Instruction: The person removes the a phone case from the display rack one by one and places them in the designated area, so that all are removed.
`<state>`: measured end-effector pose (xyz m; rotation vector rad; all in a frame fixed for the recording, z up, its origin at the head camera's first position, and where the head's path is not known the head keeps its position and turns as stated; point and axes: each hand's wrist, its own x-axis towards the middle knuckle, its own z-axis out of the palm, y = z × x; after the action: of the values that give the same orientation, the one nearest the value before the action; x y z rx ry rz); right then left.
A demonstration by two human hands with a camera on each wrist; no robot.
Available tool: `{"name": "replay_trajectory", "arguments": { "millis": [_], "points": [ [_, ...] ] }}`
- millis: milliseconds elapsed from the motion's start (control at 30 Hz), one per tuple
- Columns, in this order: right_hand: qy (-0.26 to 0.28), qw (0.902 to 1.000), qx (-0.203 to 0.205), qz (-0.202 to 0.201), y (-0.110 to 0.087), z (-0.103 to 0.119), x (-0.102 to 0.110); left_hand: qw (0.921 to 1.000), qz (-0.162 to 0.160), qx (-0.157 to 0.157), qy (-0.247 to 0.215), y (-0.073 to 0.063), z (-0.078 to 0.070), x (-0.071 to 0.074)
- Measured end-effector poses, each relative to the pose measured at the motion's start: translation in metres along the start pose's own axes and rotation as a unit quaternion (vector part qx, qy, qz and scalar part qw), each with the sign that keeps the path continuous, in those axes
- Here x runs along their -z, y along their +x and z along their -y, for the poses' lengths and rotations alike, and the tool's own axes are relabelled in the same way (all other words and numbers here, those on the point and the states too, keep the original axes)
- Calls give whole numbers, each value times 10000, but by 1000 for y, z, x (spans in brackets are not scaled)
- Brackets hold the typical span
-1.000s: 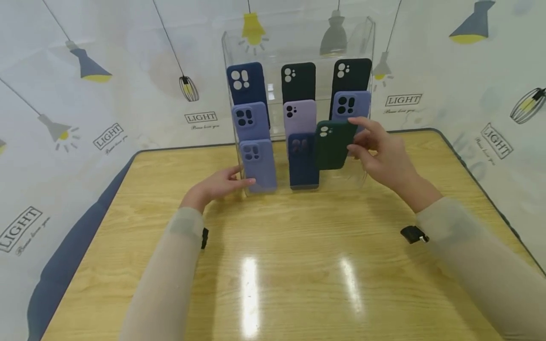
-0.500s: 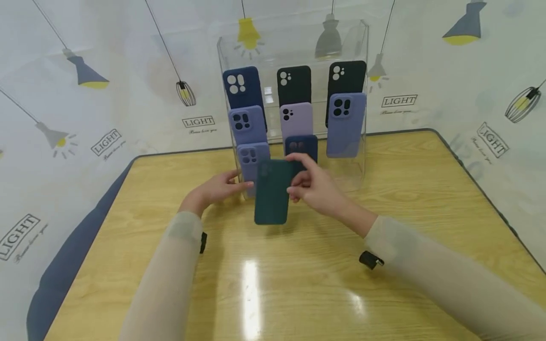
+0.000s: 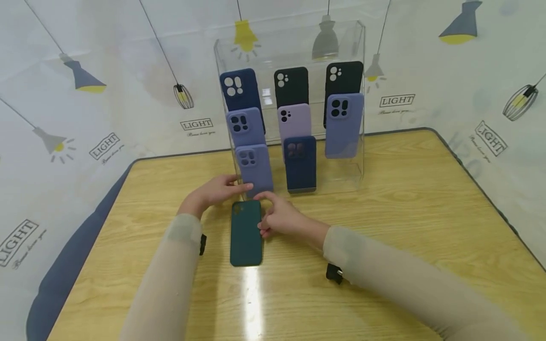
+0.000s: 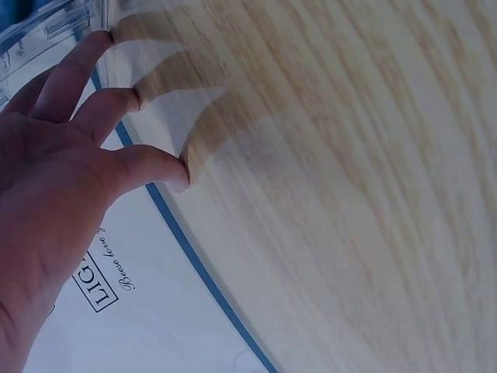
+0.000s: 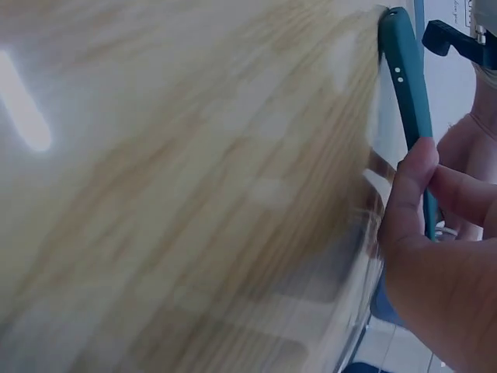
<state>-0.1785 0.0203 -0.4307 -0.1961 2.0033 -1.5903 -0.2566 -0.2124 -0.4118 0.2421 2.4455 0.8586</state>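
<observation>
A dark green phone case [image 3: 246, 234] is at the table, in front of the clear display stand [image 3: 341, 182]. My right hand [image 3: 281, 215] pinches its upper right side; in the right wrist view the thumb and a finger hold the green edge. Whether the case fully touches the tabletop, I cannot tell. At the stand's lower left corner, my left hand [image 3: 215, 189] grips the side, its thumb reaching across the front near a light purple case [image 3: 255, 168]. In the left wrist view, fingertips come down beside the clear plastic, some of them near the wood.
Several cases stand in tiers on the display: dark blue [image 3: 300, 163], lilac [image 3: 295, 121], purple [image 3: 344, 125] and black [image 3: 344, 78]. The wooden table [image 3: 409, 199] ends at a wall sheet [image 3: 149, 71] printed with lamps.
My right hand has carried the green phone case from the stand's lower right tier leftward and down to the table. My left hand has stayed at the stand's lower left corner.
</observation>
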Motion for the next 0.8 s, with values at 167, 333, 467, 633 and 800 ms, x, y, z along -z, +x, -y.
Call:
{"name": "replay_trajectory", "arguments": {
  "millis": [167, 333, 467, 633, 800],
  "points": [
    [-134, 9998, -91, -88, 9, -3, -12, 10000, -66, 0, -57, -1, 2, -1],
    [-327, 9992, -3, -235, 11, -6, -16, 9999, -26, 30, -92, -1, 2, -1],
    [-546, 9981, 31, -278, 9, -5, -17, 9999, 35, 65, -118, 0, 3, -1],
    [-759, 9968, 59, -255, 9, -4, -16, 9999, 66, 70, -142, -1, 4, 0],
    [-1023, 9946, 126, -145, 10, -4, -13, 9999, 28, 69, -81, 2, 4, -1]
  ]
}}
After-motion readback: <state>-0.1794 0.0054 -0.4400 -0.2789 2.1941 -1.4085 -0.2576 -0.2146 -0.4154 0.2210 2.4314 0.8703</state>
